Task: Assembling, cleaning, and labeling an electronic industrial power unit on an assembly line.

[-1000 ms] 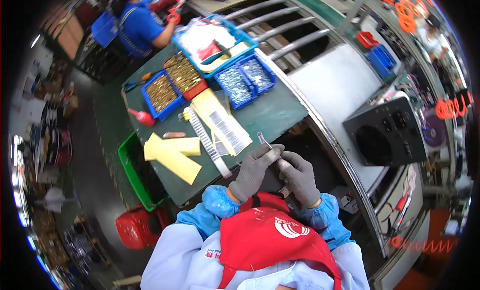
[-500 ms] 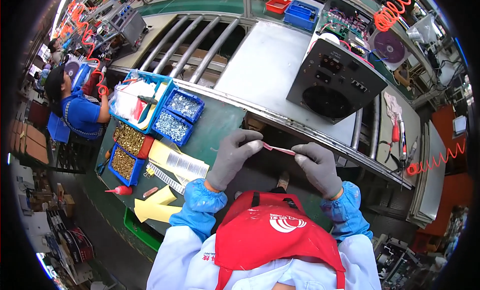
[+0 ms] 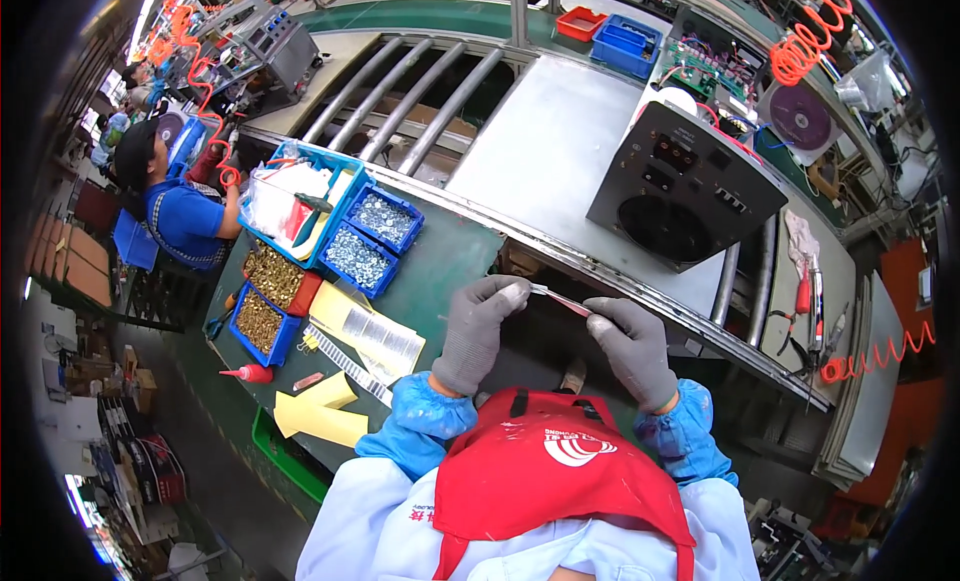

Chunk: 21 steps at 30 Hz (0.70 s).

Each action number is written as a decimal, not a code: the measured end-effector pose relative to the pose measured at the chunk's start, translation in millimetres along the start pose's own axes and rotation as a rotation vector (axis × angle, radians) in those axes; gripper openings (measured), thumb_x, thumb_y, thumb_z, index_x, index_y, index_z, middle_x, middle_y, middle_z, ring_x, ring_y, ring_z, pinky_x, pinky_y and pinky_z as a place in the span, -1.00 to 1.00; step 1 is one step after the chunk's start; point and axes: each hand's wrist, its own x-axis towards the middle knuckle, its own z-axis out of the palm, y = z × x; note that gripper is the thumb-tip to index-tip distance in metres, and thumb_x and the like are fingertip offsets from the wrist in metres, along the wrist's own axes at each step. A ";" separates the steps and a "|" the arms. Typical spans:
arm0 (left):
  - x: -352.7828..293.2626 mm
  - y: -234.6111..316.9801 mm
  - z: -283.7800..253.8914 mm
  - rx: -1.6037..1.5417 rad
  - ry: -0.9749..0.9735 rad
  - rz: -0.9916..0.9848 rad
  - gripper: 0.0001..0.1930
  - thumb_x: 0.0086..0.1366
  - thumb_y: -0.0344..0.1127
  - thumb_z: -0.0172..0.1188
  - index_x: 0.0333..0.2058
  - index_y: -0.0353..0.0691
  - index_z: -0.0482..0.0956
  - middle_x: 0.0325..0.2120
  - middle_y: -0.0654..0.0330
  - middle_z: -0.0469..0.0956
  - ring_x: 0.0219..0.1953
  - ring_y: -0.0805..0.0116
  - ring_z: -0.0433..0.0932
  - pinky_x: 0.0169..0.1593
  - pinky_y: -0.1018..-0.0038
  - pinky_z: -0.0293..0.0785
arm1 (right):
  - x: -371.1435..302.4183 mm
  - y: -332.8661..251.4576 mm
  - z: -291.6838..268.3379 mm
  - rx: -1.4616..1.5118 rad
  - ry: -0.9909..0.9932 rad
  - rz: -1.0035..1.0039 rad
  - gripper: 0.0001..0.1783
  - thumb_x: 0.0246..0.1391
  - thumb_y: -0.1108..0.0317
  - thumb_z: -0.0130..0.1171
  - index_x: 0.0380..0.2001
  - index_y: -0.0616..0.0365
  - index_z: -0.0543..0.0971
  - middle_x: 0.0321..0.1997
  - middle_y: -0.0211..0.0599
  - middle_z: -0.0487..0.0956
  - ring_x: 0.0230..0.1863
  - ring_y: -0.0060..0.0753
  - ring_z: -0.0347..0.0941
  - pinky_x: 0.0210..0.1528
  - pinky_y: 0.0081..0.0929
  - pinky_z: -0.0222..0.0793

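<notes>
At the left, a co-worker (image 3: pixel 185 216) in blue shirt is beside the green worktop (image 3: pixel 455 246). On it there are a red bottle (image 3: pixel 257 374), a blue bin (image 3: pixel 282 345) with gold-coloured small parts, yellow sheets (image 3: pixel 322 420) and a double blue bin (image 3: pixel 411 239) with silvery parts. Next comes the left hand (image 3: pixel 475 329), in grey glove; its fingers pinch one end of a thin strip (image 3: pixel 562 301). This strip (its exact kind is not clear to me) spans the air between both hands. The right hand (image 3: pixel 637 349) pinches the other end, also with fingers narrow. Farther right stands a black box (image 3: pixel 700 181).
</notes>
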 end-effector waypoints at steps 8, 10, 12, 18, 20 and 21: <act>-6.7 1.8 0.5 0.023 0.028 0.060 -0.64 0.30 -0.19 0.13 -0.18 -0.43 0.65 -0.39 0.23 0.58 -0.29 0.50 0.48 -0.12 0.53 0.41 | 5.3 -0.2 0.4 0.138 -0.063 0.170 -0.74 0.07 0.37 0.17 -0.22 0.31 0.65 -0.47 -0.39 0.57 -0.43 -0.62 0.42 -0.34 -0.59 0.36; -7.7 1.8 -1.2 0.027 0.039 0.080 -0.60 0.33 -0.14 0.10 -0.17 -0.44 0.64 -0.39 0.22 0.58 -0.28 0.49 0.48 -0.11 0.52 0.42 | 4.3 -2.9 -0.2 0.235 -0.088 0.256 -0.73 0.06 0.38 0.15 -0.22 0.33 0.64 -0.47 -0.43 0.56 -0.45 -0.64 0.39 -0.37 -0.62 0.33; -9.6 3.1 -3.3 0.034 0.045 0.099 -0.56 0.37 -0.10 0.07 -0.16 -0.45 0.64 -0.38 0.21 0.58 -0.28 0.49 0.48 -0.11 0.52 0.42 | 1.9 -10.1 -0.6 0.291 -0.090 0.304 -0.72 0.05 0.38 0.14 -0.21 0.33 0.63 -0.46 -0.44 0.54 -0.49 -0.69 0.32 -0.43 -0.66 0.24; 2.2 -0.8 -4.6 0.060 0.012 0.046 -0.49 0.43 -0.04 -0.06 -0.08 -0.46 0.60 -0.40 0.20 0.56 -0.28 0.44 0.48 -0.10 0.50 0.41 | -7.8 -15.7 -9.5 0.385 -0.008 0.396 -0.71 0.04 0.38 0.12 -0.20 0.34 0.61 -0.49 -0.43 0.52 -0.56 -0.75 0.21 -0.51 -0.71 0.11; 15.3 -0.1 5.8 0.026 -0.021 0.023 -0.53 0.44 -0.05 0.00 -0.10 -0.42 0.62 -0.41 0.26 0.54 -0.31 0.50 0.47 -0.13 0.53 0.44 | -9.8 -15.5 -25.3 0.392 0.074 0.418 -0.71 0.04 0.38 0.11 -0.21 0.33 0.61 -0.50 -0.43 0.52 -0.57 -0.76 0.21 -0.52 -0.72 0.10; 24.1 -2.5 11.8 0.031 -0.076 0.010 -0.53 0.44 -0.05 0.00 -0.10 -0.42 0.62 -0.41 0.26 0.54 -0.31 0.50 0.47 -0.13 0.53 0.44 | -11.0 -12.8 -35.2 0.439 0.090 0.457 -0.72 0.04 0.39 0.11 -0.20 0.32 0.62 -0.50 -0.43 0.52 -0.58 -0.76 0.20 -0.53 -0.70 0.10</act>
